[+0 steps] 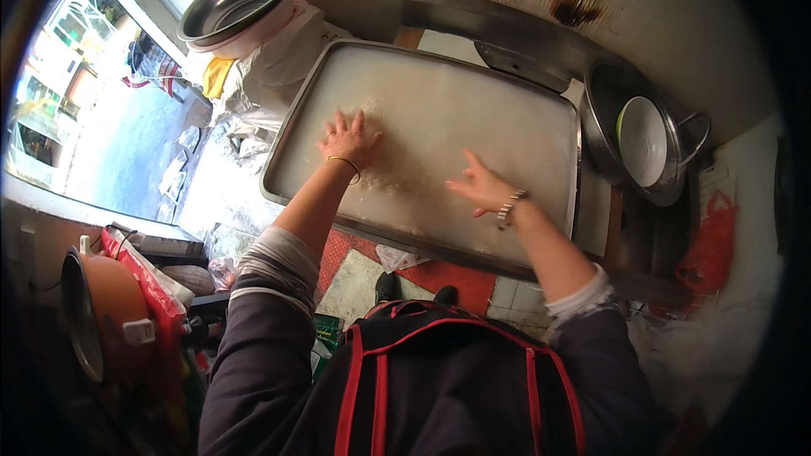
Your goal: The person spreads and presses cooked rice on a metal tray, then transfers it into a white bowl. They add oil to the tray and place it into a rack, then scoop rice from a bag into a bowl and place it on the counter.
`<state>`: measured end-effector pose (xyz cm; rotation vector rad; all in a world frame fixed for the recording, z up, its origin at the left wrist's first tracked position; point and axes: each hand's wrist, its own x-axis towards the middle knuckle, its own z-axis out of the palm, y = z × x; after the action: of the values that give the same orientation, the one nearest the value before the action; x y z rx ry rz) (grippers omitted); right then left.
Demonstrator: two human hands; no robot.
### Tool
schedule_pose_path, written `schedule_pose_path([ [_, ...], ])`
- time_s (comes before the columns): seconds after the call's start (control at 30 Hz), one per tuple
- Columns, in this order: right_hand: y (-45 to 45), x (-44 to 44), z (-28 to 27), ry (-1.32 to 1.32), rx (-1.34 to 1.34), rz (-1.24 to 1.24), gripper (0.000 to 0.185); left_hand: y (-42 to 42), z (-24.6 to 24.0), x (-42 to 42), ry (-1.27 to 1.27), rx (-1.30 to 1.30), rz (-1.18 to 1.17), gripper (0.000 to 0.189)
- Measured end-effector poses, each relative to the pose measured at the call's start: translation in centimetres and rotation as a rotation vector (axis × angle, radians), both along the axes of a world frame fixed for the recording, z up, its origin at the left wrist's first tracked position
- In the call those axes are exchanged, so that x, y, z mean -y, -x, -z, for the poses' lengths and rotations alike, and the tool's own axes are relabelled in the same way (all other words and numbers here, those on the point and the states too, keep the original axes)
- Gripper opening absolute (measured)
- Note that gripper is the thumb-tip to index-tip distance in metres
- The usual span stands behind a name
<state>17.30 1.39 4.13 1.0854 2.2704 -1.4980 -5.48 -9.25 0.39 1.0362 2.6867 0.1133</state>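
Observation:
A large rectangular metal tray (578, 158) lies before me, filled with cloudy whitish liquid (481, 101). Pale grains, perhaps rice, show in a clump (405, 180) near the tray's middle and left. My left hand (350, 139) is spread palm down at the left part of the tray, at the liquid's surface by the grains. A gold bangle (345, 161) is on that wrist. My right hand (481, 185) is over the right half with fingers apart and holds nothing; whether it touches the liquid I cannot tell. A linked bracelet (510, 208) circles the right wrist.
At the right stands a metal pot (599, 107) with a white bowl (642, 139) inside. Stacked basins (237, 3) rest at the upper left, beside a doorway. An orange pot (114, 310) sits lower left. A red plastic bag (709, 247) hangs at the right.

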Motion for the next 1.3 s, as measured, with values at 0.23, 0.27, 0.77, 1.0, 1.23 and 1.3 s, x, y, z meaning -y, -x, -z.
schedule_pose_path([
  [0.23,10.9,1.5,7.5,0.037,-0.179,0.404,0.074,-0.1,1.1,-0.7,-0.093,0.198,-0.137,0.06],
  [0.27,12.1,2.2,6.7,0.143,-0.204,0.489,0.072,0.2,2.8,-1.2,-0.185,0.191,-0.127,0.058],
  [0.77,15.2,-0.7,-1.6,-0.477,-0.319,0.068,0.026,4.3,-2.8,-1.9,-0.713,0.084,0.181,0.024],
  [1.0,14.9,-5.7,0.6,-0.561,-0.063,-0.655,0.058,6.6,1.0,-1.2,-0.402,-0.002,0.391,0.056],
  [1.23,20.3,-10.6,6.9,-0.742,-0.132,-0.346,0.056,3.8,0.8,-1.8,-0.107,0.041,0.326,0.06],
  [1.3,20.9,-10.2,7.8,-0.73,-0.133,-0.238,0.052,3.9,2.4,-0.8,-0.212,0.019,0.252,0.05],
])
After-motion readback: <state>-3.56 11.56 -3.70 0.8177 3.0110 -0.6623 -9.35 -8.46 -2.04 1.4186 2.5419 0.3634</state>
